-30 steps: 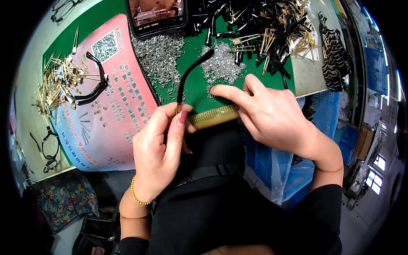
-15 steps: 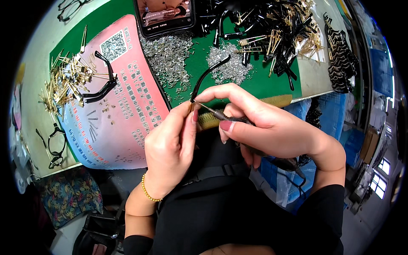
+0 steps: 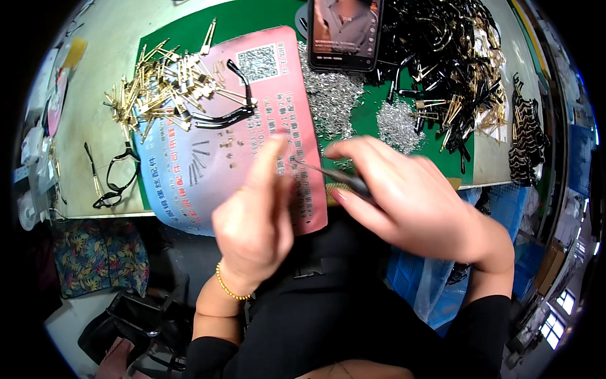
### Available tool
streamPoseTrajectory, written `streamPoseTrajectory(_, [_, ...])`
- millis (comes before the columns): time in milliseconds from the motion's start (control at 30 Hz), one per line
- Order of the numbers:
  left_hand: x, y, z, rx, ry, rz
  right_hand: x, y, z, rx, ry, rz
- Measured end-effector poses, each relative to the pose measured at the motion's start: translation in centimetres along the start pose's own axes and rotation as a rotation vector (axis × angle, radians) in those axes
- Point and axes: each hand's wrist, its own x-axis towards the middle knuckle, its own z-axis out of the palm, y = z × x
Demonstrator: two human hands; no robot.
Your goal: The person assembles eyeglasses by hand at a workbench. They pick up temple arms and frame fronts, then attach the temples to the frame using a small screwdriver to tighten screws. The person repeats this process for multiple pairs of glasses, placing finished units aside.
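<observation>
My right hand [image 3: 416, 196] grips a screwdriver [image 3: 353, 183] by its dark handle, and the thin metal shaft points left toward my left hand [image 3: 255, 215]. Motion smears the left fingers, so what they hold, if anything, is not visible. A gold bead bracelet [image 3: 228, 285] circles the left wrist. Both hands are over the near edge of a pink and blue printed mat [image 3: 278, 139]. Beyond my left hand, black glasses temples [image 3: 224, 117] lie on that mat, beside a heap of gold metal temple pieces [image 3: 170, 85].
Piles of small silver screw-like parts [image 3: 331, 101] [image 3: 401, 126] cover parts of the green work surface [image 3: 366, 120]. A phone [image 3: 345, 35] stands behind them. Black and gold temples [image 3: 435, 69] heap at the far right. A black glasses frame [image 3: 120, 174] sits at the left.
The view has shifted, so the table things appear farther right. The black temple seen at my left fingertips is no longer visible. My hands have moved slightly apart; the right still holds the screwdriver.
</observation>
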Motion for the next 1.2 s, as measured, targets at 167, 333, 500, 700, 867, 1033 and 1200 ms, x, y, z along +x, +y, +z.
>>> streamPoseTrajectory(167, [2.2, -4.3, -2.7, 0.037, 0.347, -0.268, 8.8, -1.8, 1.9, -0.226, 0.157, -0.178])
streamPoseTrajectory(333, [3.6, -7.9, -6.2, -0.265, 0.498, -0.272, 12.6, -1.4, 3.0, -0.338, 0.318, -0.296])
streamPoseTrajectory(500, [4.0, -9.6, -6.1, -0.09, 0.337, -0.232, 13.0, -0.9, 3.9, -0.347, 0.211, -0.223])
streamPoseTrajectory(700, [6.2, -8.3, -4.7, 0.042, 0.173, -0.184, 13.8, -0.7, 3.4, -0.413, 0.316, -0.159])
streamPoseTrajectory(867, [8.7, -8.9, -4.9, 0.069, 0.237, -0.199, 14.1, -1.0, 3.4, -0.391, 0.241, -0.168])
streamPoseTrajectory(1033, [8.9, -9.5, -4.7, -0.019, 0.189, -0.247, 13.1, 0.1, 3.4, -0.258, 0.242, -0.092])
streamPoseTrajectory(1200, [9.0, -6.8, -4.3, 0.154, -0.162, -0.155, 12.1, 0.7, 2.5, -0.28, 0.217, -0.028])
